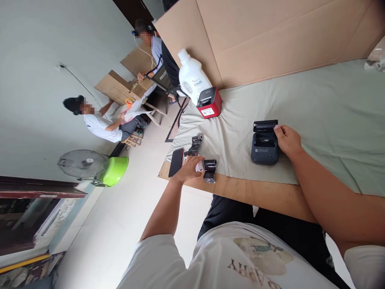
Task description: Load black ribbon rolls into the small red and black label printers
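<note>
A dark portable label printer [264, 152] sits on the cloth with its lid [265, 125] raised, so its inner compartment shows. My right hand [288, 139] is at its right side, closed with thumb and fingertips on the lid's edge. Near the table's front edge, my left hand [188, 168] has its fingers curled around a small white paper roll [199, 165], partly hidden by them. Just right of it lies a black roll [209, 164] with a loose, shiny strip. Another black roll [196, 142] with an unwound strip lies behind that hand.
A phone [176, 162] lies at the table's left edge. Farther back stand a red-and-black printer [209, 103] and a white detergent bottle [194, 76] against a cardboard panel [270, 36]. Two people sit at the far left, near a fan [86, 163] and a green basin [116, 170].
</note>
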`<state>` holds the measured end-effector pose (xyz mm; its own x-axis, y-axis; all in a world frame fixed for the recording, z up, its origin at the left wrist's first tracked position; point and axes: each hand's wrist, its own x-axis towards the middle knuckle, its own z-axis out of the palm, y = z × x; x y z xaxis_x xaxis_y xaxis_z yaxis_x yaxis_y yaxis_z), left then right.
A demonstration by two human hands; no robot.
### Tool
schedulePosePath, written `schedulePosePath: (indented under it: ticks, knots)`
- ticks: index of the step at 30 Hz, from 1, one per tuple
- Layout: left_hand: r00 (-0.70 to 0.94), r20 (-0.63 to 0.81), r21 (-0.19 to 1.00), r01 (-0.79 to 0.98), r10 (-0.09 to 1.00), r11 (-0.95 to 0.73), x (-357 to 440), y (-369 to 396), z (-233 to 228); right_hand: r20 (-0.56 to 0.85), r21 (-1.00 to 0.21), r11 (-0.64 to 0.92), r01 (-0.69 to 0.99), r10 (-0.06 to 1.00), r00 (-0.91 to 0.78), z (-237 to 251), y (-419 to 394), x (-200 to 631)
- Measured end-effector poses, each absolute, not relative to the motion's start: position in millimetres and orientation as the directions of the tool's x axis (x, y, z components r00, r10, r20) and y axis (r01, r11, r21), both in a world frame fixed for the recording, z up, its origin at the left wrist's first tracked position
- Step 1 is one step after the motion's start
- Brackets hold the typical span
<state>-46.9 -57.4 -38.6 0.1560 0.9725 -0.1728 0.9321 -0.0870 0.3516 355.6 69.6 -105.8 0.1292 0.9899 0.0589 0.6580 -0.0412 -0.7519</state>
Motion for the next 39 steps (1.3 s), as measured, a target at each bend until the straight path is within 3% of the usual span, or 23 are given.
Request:
schedulePosePath:
  ticks: [3, 5, 7, 9, 11, 14, 20, 24, 28, 31, 39]
  knots:
    - [0.055, -0.105, 0.419, 0.908, 0.993, -0.006, -44, -58, -36, 0.050, -0.746, -0.051, 0.664, 0.990, 0.132, -105, 70, 355]
    - [-0.006, -0.074, 0.613, 0.789, 0.997, 0.050, -45, -58, -27, 0.046, -0.745, -0.055, 0.665, 0.990, 0.134, -105, 69, 355]
    - [-0.024, -0.052, 0.855, 0.515, 0.998, 0.057, -44, -57, -16, 0.043, -0.745, -0.057, 0.664, 0.990, 0.133, -105, 69, 355]
    - [-0.009, -0.026, 0.986, 0.163, 1.000, 0.027, -38, -57, -6, 0.040, -0.747, -0.058, 0.662, 0.990, 0.132, -105, 69, 355]
    - [0.017, -0.024, 0.996, -0.087, 1.000, 0.025, -25, -55, -1, 0.034, -0.750, -0.065, 0.659, 0.990, 0.135, -107, 69, 354]
    - [0.092, -0.064, 0.974, -0.210, 0.994, 0.082, 6, -49, -4, 0.025, -0.752, -0.075, 0.655, 0.990, 0.142, -108, 70, 354]
    - [0.432, -0.080, 0.989, -0.077, 0.898, 0.125, 83, -24, -21, 0.015, -0.765, -0.069, 0.640, 0.992, 0.125, -106, 69, 351]
    - [0.632, 0.013, 0.983, 0.135, 0.775, -0.126, 123, 3, -21, 0.004, -0.763, -0.081, 0.642, 0.992, 0.129, -105, 70, 351]
    - [0.711, 0.115, 0.803, 0.345, 0.694, -0.486, 150, 35, -25, -0.005, -0.762, -0.081, 0.642, 0.993, 0.120, -106, 70, 351]
    - [0.772, 0.146, 0.647, 0.398, 0.618, -0.650, 163, 52, -33, 0.023, -0.772, -0.046, 0.634, 0.995, 0.101, -107, 70, 352]
    - [0.741, 0.088, 0.399, 0.585, 0.665, -0.706, 177, 55, -41, -0.025, -0.762, -0.085, 0.642, 0.994, 0.102, -102, 69, 351]
